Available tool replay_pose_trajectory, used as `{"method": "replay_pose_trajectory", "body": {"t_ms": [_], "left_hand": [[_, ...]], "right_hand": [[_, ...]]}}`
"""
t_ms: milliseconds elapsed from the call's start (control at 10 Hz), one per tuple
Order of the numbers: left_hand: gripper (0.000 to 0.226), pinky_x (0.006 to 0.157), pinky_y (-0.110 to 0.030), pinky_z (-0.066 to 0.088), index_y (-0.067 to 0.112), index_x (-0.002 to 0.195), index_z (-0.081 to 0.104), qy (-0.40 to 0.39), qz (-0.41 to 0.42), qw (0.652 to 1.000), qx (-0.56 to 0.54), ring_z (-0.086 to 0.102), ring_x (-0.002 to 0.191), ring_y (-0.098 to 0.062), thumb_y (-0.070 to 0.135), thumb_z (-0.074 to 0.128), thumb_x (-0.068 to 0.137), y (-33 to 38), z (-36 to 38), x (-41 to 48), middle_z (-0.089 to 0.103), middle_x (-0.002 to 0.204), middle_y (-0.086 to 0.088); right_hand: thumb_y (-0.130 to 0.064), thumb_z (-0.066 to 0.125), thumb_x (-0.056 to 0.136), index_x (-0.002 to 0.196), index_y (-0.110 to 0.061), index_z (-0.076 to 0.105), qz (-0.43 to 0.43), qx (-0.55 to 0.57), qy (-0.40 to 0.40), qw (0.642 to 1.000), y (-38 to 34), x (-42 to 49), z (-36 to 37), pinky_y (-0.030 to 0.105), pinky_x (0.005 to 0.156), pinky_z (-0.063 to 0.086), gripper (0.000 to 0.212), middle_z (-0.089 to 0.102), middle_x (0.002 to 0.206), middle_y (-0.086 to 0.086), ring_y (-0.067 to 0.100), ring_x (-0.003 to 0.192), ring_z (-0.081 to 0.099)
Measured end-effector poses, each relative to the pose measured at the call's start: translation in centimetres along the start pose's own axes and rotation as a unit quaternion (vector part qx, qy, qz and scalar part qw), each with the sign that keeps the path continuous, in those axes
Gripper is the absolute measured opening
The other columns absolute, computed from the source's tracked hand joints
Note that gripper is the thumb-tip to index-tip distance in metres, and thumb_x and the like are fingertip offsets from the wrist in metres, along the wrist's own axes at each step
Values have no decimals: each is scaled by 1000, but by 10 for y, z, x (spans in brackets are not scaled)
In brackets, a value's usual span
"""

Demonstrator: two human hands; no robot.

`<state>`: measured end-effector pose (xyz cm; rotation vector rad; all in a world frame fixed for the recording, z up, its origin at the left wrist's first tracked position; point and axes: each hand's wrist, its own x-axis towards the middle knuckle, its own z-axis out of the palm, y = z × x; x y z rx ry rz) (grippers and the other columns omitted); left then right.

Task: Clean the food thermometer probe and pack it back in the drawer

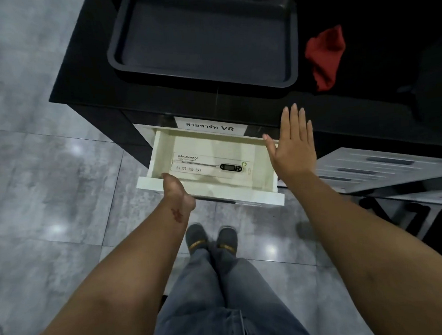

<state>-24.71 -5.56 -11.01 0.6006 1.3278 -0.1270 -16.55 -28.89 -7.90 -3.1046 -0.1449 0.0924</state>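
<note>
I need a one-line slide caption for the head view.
Left hand grips the open drawer by its front; packaged thermometer lies inside; right hand spread open nearby.

A black countertop (85, 80) carries a dark rectangular tray (200, 38) near its front edge, and a crumpled red cloth (324, 55) lies apart to the tray's right. Below, the open white drawer (158, 150) holds a boxed food thermometer (212, 165) flat on its bottom. The cabinet stands on a grey tiled floor (45, 179).
</note>
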Motion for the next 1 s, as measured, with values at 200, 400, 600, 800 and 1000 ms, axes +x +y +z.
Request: {"method": "replay_pose_trajectory", "body": {"t_ms": [200,400,600,800,1000], "left_hand": [[53,113,-41,37,24,136,56,-39,53,998,-19,54,128,-24,54,33,99,-7,9,3,58,138,1],[66,119,-43,27,16,150,37,-79,31,996,-32,40,139,-28,56,35,98,16,34,11,40,153,-11],[68,122,-40,17,11,156,16,-91,10,995,-31,27,147,-25,51,26,102,36,68,23,21,162,-8],[75,121,-42,15,10,155,18,-120,14,992,-48,29,145,-24,58,31,98,57,95,36,27,159,-3],[71,122,-42,8,20,156,12,-143,8,989,-34,24,148,-25,61,19,99,52,90,35,24,161,1]], "right_hand": [[-56,13,100,156,-10,-1,8,-5,11,1000,-2,0,2,41,123,0,74,-3,164,9,23,151,-6],[-56,17,100,156,-9,1,10,1,18,1000,-3,2,5,41,123,1,74,-1,164,9,23,152,-4],[-56,21,101,156,-8,6,15,-1,37,999,-5,2,8,43,123,6,75,4,164,11,25,152,1],[-59,25,100,155,-6,6,37,-19,45,998,-9,5,12,43,123,4,79,3,164,13,26,152,1],[-63,25,97,155,-6,4,32,-11,53,998,-13,5,10,43,123,2,84,1,164,13,25,151,-2]]}}
